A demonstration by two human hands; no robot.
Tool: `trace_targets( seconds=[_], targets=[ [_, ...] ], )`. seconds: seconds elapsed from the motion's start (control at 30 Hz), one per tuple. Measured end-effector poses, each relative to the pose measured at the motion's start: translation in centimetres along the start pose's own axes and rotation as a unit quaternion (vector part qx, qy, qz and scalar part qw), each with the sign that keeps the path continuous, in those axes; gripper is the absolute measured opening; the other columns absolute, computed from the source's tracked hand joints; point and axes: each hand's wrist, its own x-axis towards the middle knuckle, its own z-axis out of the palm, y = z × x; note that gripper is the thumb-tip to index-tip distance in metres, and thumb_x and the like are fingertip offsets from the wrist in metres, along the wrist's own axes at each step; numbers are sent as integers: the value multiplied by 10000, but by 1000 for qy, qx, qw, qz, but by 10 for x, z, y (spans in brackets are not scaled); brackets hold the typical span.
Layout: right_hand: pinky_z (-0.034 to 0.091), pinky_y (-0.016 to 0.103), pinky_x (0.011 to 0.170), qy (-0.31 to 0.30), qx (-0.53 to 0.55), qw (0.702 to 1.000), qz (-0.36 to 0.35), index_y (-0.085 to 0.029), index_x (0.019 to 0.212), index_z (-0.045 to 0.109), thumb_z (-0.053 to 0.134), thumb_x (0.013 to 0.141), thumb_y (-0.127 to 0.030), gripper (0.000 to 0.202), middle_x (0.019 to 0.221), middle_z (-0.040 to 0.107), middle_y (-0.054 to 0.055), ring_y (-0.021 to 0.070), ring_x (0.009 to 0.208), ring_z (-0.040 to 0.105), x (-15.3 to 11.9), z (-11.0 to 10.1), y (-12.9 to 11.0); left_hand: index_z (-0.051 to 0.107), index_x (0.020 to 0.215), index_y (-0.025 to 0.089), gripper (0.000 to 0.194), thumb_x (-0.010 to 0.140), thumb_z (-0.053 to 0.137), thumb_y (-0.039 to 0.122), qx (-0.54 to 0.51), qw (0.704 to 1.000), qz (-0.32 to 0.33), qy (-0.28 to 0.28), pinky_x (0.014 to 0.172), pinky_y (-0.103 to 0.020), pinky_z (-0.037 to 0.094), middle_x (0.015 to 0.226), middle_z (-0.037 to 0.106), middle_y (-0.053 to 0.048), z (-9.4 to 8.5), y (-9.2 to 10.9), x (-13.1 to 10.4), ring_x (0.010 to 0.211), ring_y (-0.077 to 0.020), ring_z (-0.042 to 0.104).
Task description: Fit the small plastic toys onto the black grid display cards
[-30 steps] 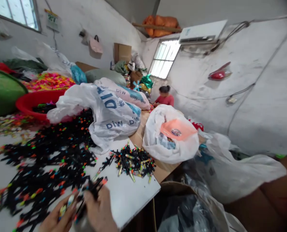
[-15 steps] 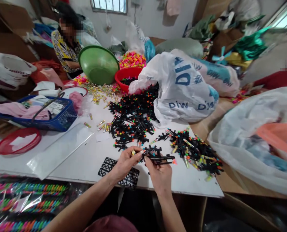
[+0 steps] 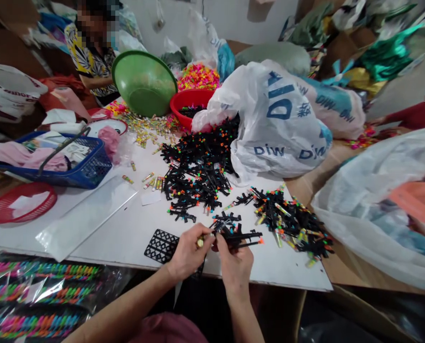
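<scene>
My right hand is closed around black toy guns, their barrels pointing right, one with an orange tip. My left hand is pinched at the rear end of these guns, its fingertips meeting my right thumb. A small pale-yellow tube end shows between the left fingers; the rest of it is hidden. Just beyond the hands lies a loose toy gun. Partly under my left wrist is a black lattice plate on the white table.
A large pile of toy guns spills from a white plastic bag. Another pile with small tubes lies right. A blue basket, red basket, green basin and red basin stand around. Two people sit across.
The view has tipped downward slightly. My left hand has closed in on the guns' rear end, while my right hand keeps its hold on them.
</scene>
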Motion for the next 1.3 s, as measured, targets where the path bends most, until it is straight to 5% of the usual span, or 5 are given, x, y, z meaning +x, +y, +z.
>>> trace_targets(
  seconds=[0.2, 0.33, 0.6, 0.9, 1.3],
  targets=[
    [500, 298, 561, -74, -65, 994, 38, -117, 824, 651, 624, 685, -511, 419, 642, 657, 56, 197, 575, 610, 44, -46, 7, 588, 926, 179, 255, 846, 460, 384, 24, 993, -92, -72, 639, -245, 424, 757, 615, -21, 6, -14, 6, 671, -136, 558],
    [475, 344, 635, 79, -390, 917, -36, -98, 1064, 611, 610, 739, -417, 456, 811, 668, 123, 250, 707, 629, 99, -107, -11, 525, 1046, 189, 392, 807, 477, 497, 6, 974, -220, -61, 457, -221, 347, 606, 545, 30, -13, -17, 30, 463, -110, 459],
    [428, 269, 706, -184, -634, 710, -244, -142, 861, 629, 448, 772, -42, 225, 964, 588, 108, 228, 967, 538, 129, -40, 13, 542, 1000, 148, 321, 757, 557, 357, -126, 959, -220, -123, 612, -232, 400, 788, 606, -30, -1, -20, 31, 669, -123, 526],
    [460, 262, 635, -176, -165, 962, -131, -154, 950, 574, 500, 812, -304, 217, 797, 635, 43, 154, 668, 586, 75, -19, 3, 572, 1133, 157, 398, 831, 522, 412, -195, 970, -134, -48, 581, -216, 343, 779, 553, -13, -15, -28, 37, 618, -87, 422],
    [482, 332, 754, -92, -84, 990, -70, -161, 806, 696, 593, 752, -414, 278, 833, 702, 64, 227, 803, 631, 36, 16, -6, 562, 936, 142, 289, 823, 548, 407, -207, 972, -110, 20, 575, -194, 380, 716, 537, 2, -18, -16, 34, 609, -84, 453]
  ],
)
